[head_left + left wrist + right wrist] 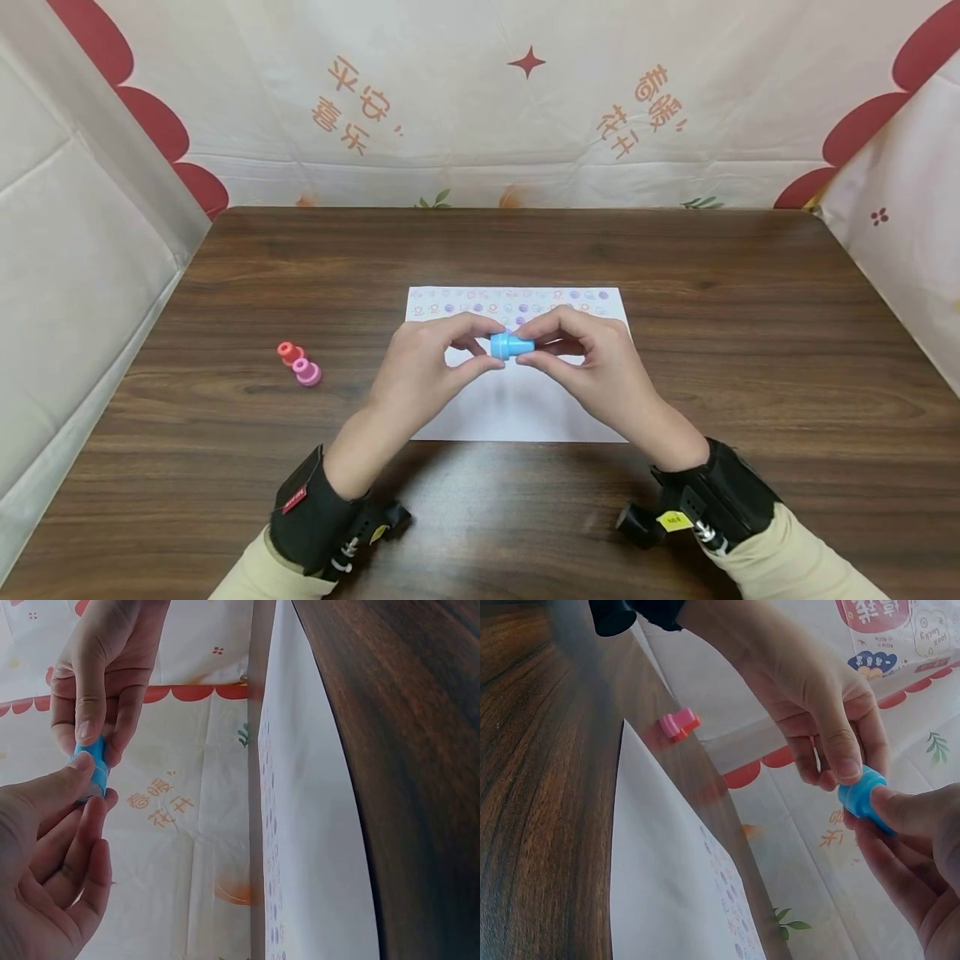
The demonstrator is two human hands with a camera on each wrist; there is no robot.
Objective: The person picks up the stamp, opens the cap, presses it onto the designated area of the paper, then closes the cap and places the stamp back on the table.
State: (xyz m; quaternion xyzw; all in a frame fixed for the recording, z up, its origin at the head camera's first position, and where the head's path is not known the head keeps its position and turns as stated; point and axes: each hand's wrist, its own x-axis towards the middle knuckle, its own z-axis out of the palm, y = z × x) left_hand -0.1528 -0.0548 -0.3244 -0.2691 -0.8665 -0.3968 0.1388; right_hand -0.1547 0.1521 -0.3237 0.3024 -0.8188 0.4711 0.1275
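A small light-blue stamp point(512, 346) lies sideways in the air above a sheet of white paper point(517, 408). My left hand point(431, 354) pinches its wide end between thumb and fingers. The narrower end is held by my right hand point(592, 354), thumb below and index finger above in the head view. Both wrist views show the blue stamp point(94, 766) between the two hands. Rows of small red and purple stamped prints point(477, 307) run along the paper's far edge. Part of the sheet is hidden behind the hands.
To the left of the paper, a red stamp point(289, 352) and a pink stamp point(307, 372) stand touching or nearly so on the brown wooden table point(712, 275). Behind the table hangs a pale printed cloth point(465, 100).
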